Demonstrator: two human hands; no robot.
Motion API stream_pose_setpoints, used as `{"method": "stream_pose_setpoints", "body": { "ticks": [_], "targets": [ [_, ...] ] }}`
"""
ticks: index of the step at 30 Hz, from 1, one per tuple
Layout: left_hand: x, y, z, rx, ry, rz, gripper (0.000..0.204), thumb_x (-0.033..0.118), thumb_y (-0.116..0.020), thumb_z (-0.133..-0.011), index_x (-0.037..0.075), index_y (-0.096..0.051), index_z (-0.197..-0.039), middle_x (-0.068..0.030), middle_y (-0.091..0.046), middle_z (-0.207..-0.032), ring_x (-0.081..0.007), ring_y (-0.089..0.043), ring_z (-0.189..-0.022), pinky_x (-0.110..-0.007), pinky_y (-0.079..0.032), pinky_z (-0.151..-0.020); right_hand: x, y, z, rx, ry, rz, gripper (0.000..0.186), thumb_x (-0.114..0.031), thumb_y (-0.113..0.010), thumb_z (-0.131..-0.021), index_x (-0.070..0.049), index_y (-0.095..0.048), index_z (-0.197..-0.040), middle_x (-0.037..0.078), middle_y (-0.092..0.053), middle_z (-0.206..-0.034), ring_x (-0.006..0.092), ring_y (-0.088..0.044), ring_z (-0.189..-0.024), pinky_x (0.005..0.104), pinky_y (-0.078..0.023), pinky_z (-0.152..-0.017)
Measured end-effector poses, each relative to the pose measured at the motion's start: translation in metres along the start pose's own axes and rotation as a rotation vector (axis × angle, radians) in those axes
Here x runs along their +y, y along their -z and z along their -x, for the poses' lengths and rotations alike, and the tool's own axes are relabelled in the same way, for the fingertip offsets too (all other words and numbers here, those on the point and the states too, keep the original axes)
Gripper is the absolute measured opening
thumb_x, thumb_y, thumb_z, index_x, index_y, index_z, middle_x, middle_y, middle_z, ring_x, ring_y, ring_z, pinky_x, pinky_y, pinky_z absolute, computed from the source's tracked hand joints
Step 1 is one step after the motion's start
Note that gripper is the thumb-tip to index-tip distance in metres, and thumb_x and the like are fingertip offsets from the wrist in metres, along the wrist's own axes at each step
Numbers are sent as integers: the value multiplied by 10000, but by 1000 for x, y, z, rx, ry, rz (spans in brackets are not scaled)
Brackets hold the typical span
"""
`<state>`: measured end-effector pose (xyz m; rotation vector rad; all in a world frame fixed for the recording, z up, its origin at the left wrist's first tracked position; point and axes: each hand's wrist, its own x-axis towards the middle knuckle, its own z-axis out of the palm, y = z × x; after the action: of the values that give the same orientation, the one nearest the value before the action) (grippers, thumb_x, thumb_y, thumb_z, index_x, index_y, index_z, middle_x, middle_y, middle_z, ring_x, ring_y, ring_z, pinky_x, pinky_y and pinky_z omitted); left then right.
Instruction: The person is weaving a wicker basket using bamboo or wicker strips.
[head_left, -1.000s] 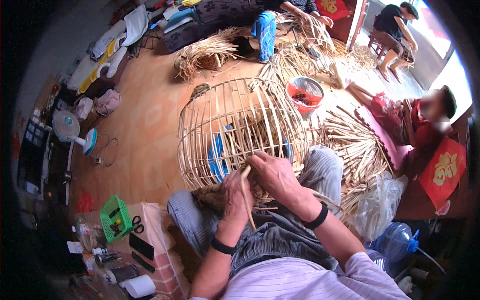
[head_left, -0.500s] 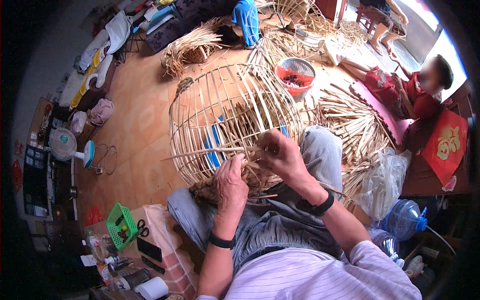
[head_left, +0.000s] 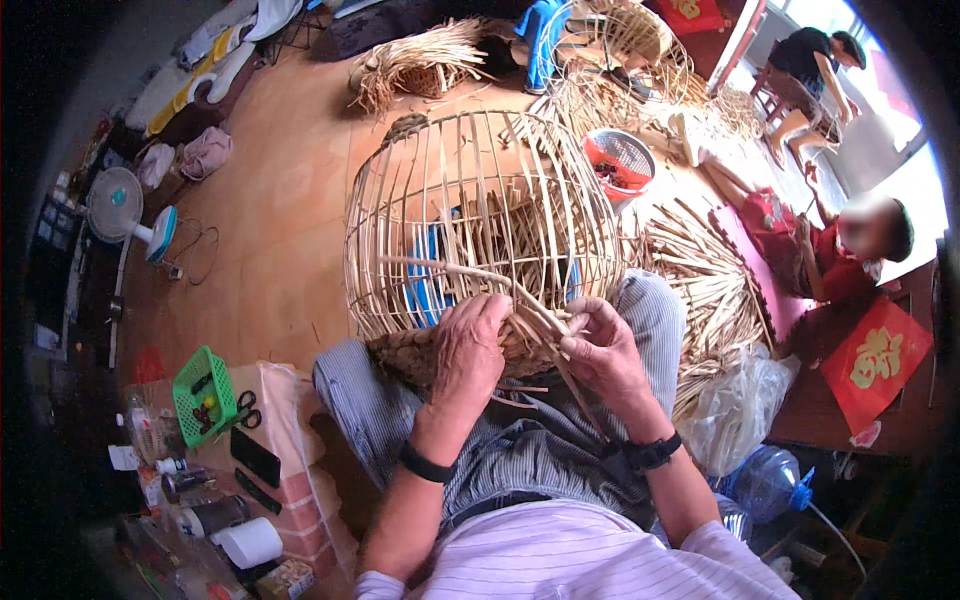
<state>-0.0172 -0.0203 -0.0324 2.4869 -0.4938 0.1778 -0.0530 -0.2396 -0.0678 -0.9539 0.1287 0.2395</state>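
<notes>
both hands shifted along the basket's woven rim | bamboo basket frame (head_left: 480,220) on lap, ribs pointing away | left hand (head_left: 468,350) flat over rim, gripping nothing | right hand (head_left: 600,350) right of it, pinching bamboo strip (head_left: 540,320) slanting up-left | right nearer strip

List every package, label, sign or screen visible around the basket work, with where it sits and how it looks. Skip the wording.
Red paper sign: on the dark surface at far right, a tilted square with a gold figure.
Second red sign: top edge, behind the baskets, red with gold, partly cut off.
Dark phone: lower left on the wrapped box, flat black rectangle, screen off.
Small carton: bottom left, printed box in mixed colours.
</notes>
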Motion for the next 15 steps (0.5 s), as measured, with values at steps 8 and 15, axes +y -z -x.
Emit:
{"method": "stream_pose_setpoints", "body": {
  "ticks": [8,15],
  "targets": [
    [14,17,-5,169,-75,41,452,-127,-540,-908,35,-679,-1307,-201,-702,-1154,-400,-692,-1083,-476,-560,-970,-24,-46,-23,-45,227,998,276,-203,-770,-1001,44,-679,-1083,167,-711,-833,196,-687,-751,387,-547,-680],
    [-11,-5,-15,-15,61,287,327,-27,-551,-1028,77,-654,-1320,-183,-758,-1184,-338,-750,-1123,-427,-592,-974,-4,26,-30,85,13,-191,181,-227,-607,-1114,-109,-665,-990,-18,-624,-811,22,-429,-576,214,-347,-507]
  ]
}}
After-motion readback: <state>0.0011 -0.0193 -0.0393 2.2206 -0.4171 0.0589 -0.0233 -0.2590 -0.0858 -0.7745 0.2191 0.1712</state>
